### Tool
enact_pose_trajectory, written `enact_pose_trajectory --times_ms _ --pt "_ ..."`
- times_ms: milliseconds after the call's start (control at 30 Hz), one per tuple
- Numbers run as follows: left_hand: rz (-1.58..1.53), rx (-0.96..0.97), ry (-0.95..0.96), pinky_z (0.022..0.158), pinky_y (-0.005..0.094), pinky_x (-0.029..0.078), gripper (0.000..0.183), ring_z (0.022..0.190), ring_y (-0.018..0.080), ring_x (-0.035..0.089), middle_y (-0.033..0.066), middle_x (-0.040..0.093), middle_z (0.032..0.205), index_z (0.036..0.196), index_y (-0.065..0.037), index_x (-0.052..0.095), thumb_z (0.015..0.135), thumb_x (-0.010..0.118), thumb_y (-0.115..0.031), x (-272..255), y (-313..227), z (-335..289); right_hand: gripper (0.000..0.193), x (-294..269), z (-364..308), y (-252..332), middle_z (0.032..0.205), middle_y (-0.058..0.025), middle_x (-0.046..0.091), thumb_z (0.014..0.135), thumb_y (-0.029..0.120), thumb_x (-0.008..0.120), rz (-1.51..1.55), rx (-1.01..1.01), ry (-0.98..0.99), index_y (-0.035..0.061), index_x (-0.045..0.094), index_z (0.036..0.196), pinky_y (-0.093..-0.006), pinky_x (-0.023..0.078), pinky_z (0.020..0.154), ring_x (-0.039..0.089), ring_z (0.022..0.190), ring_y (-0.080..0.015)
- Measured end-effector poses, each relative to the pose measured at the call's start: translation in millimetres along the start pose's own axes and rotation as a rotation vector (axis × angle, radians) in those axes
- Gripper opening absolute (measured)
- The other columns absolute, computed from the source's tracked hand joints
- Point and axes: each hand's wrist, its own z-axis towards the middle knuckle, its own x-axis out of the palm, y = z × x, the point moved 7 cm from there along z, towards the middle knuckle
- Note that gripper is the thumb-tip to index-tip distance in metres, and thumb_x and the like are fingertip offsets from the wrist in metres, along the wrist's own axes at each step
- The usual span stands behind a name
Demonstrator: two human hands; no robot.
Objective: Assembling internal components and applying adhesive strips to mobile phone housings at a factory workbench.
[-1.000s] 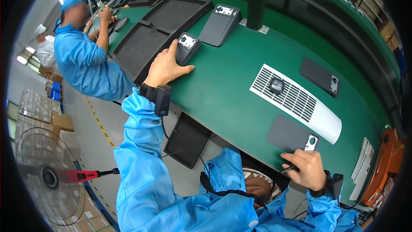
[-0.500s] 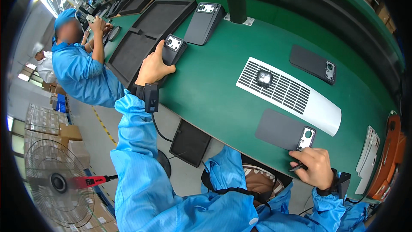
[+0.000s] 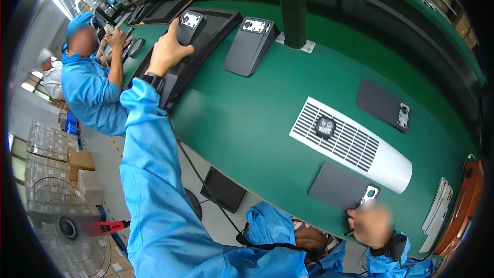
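My left hand [image 3: 167,50] is stretched out to the far left, gripping a dark grey phone back cover [image 3: 188,35] with a silver camera frame. It is thick enough that it may be a stack. The cover is over the black tray [image 3: 222,24]; whether it touches the tray I cannot tell. My right hand [image 3: 374,224], blurred, is closed at the table's front edge around a slim black tool, of which only the tip [image 3: 350,232] shows. Just beyond that hand lies another phone back cover [image 3: 334,185], its camera frame partly hidden by the fingers.
A white slotted panel [image 3: 355,141] carries a small black square device [image 3: 325,127]. Behind it lies a further cover [image 3: 381,104]. A stack of covers [image 3: 248,51] stands beside the green post [image 3: 292,15]. Pale plates [image 3: 437,213] lie at right; a co-worker [image 3: 92,82] sits at left.
My left hand has carried the phone back cover from the green tabletop leftward and farther away, over the black tray. My right hand stays near the front cover. The view has shifted slightly.
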Motion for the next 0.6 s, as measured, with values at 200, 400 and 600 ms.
enact_pose_trajectory --times_ms 200,400,600 --pt "0.042 -0.120 0.059 0.092 0.0447 0.051 0.092 0.102 0.0433 0.066 0.0301 0.068 0.107 0.146 -0.003 0.039 0.066 0.073 -0.035 55.7 48.5 19.2 0.024 0.5 0.9 -6.2 0.063 -0.0008 0.055 0.067 0.012 0.078 -0.030 0.043 -0.027 0.0086 0.072 0.090 -0.0325 0.039 0.049 0.054 0.051 -0.0191" --pt "0.053 -0.005 0.251 0.095 0.0443 0.051 0.089 0.104 0.0432 0.065 0.0297 0.068 0.108 0.144 -0.008 0.045 0.064 0.072 -0.036 53.8 27.4 10.7 0.025 -2.0 -0.2 -12.5 0.065 -0.0015 0.056 0.067 0.013 0.078 -0.041 0.062 -0.043 0.0085 0.072 0.091 -0.0331 0.039 0.050 0.054 0.052 -0.0208" --pt "0.048 -0.098 0.262 0.092 0.0444 0.052 0.088 0.100 0.0444 0.066 0.0313 0.068 0.104 0.141 -0.005 0.047 0.064 0.073 -0.036 29.9 0.1 -43.9 0.025 -3.0 -1.6 -9.0 0.065 -0.0019 0.055 0.067 0.013 0.078 -0.044 0.055 -0.046 0.0077 0.072 0.091 -0.0331 0.039 0.051 0.052 0.051 -0.0212"
